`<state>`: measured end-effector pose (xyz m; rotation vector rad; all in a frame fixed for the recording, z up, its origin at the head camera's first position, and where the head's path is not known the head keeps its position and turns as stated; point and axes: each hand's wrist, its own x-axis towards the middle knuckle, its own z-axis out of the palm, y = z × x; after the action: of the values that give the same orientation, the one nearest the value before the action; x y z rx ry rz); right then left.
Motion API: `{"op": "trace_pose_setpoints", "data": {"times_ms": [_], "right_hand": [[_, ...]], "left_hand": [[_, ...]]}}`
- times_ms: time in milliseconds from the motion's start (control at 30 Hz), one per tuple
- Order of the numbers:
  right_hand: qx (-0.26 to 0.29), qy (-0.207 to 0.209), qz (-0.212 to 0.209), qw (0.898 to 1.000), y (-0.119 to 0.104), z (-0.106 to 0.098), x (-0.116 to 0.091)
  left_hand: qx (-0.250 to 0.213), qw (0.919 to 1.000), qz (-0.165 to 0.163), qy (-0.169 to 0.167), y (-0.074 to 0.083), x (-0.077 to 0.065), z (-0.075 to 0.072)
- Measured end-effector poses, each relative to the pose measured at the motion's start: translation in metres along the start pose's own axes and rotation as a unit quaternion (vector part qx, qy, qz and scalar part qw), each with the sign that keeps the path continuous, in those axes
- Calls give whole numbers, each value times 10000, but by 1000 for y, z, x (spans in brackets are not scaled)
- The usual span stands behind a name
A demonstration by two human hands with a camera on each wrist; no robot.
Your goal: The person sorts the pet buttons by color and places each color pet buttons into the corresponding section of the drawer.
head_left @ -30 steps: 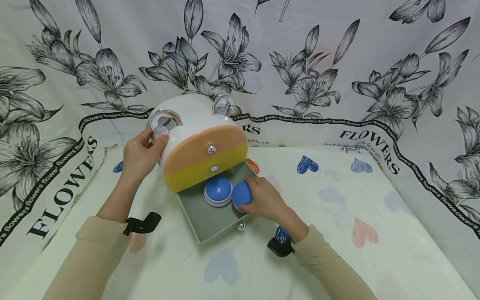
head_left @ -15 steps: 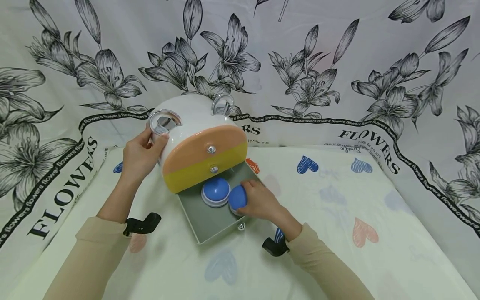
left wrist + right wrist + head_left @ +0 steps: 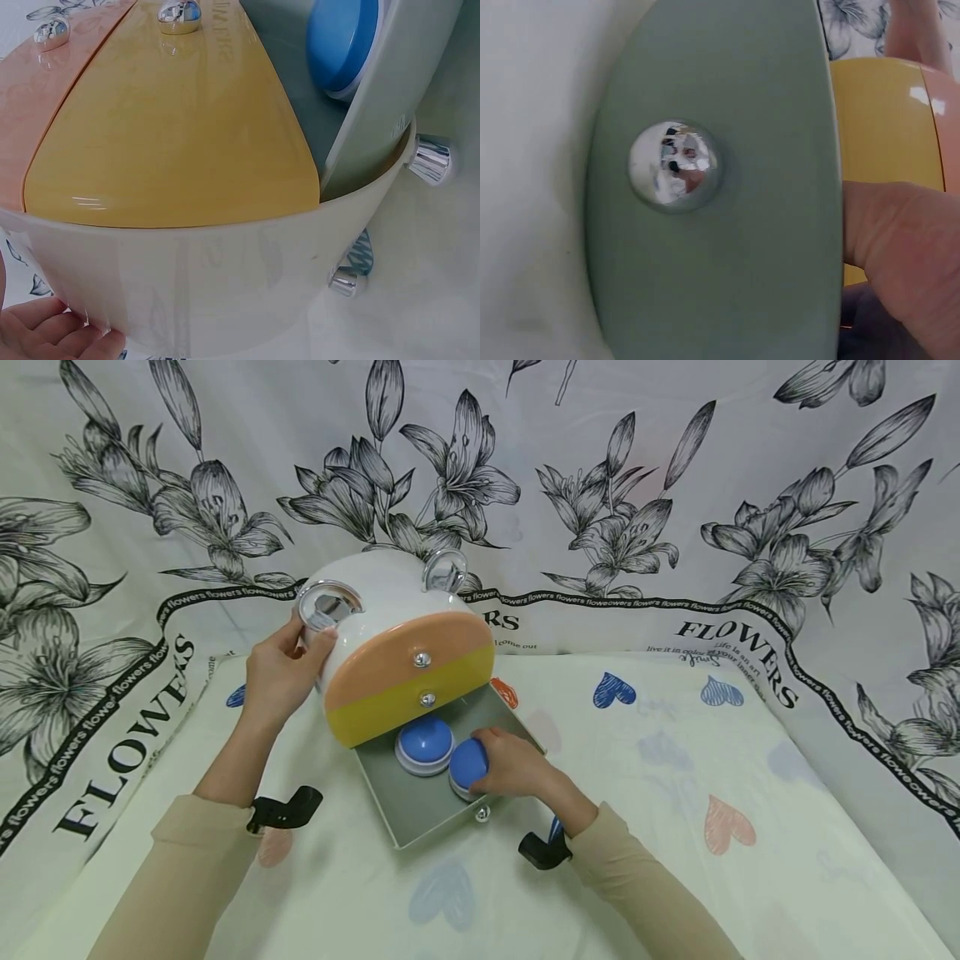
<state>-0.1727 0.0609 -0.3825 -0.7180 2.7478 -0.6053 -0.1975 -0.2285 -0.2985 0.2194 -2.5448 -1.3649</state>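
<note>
A white rounded drawer cabinet (image 3: pixel 375 577) tilts back, with an orange front (image 3: pixel 382 664) and a yellow front (image 3: pixel 390 706). Below them its green drawer (image 3: pixel 408 814) is pulled out. Inside sits a blue-domed push button (image 3: pixel 426 739) with a white base. My right hand (image 3: pixel 517 764) grips a second such button (image 3: pixel 468 764) close beside the first, at the drawer's right. In the right wrist view the green drawer front (image 3: pixel 780 90) hides my right fingertips. My left hand (image 3: pixel 281 672) holds the cabinet's left side near a chrome ring; its fingers (image 3: pixel 64 326) lie against the shell.
Another chrome ring (image 3: pixel 446 570) stands at the cabinet's upper right. A chrome knob (image 3: pixel 482 813) sticks out from the drawer front. Heart-printed cloth (image 3: pixel 652 877) covers the table, and a flower-printed cloth (image 3: pixel 585 443) hangs behind.
My right hand has slid its button leftward and slightly toward me in the drawer. The other button has shifted left too. My left hand and the cabinet stay put.
</note>
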Motion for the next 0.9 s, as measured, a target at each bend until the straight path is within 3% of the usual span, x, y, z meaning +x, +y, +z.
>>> {"op": "trace_pose_setpoints", "data": {"times_ms": [333, 500, 700, 900], "right_hand": [[-34, -364, -119, 9993, 0, -6, -1], [14, -297, -221, 9993, 3, -6, -3], [129, 246, -458, 9986, 8, -4, -8], [483, 1082, -758, 9901, 11, -2, -15]], "left_hand": [[-10, 10000, -22, -25, 1, 0, 1], [2, 10000, -7, -31, 1, 0, 1], [3, 10000, -62, -11, -1, 1, 1], [-20, 10000, -54, -11, -1, 1, 1]]}}
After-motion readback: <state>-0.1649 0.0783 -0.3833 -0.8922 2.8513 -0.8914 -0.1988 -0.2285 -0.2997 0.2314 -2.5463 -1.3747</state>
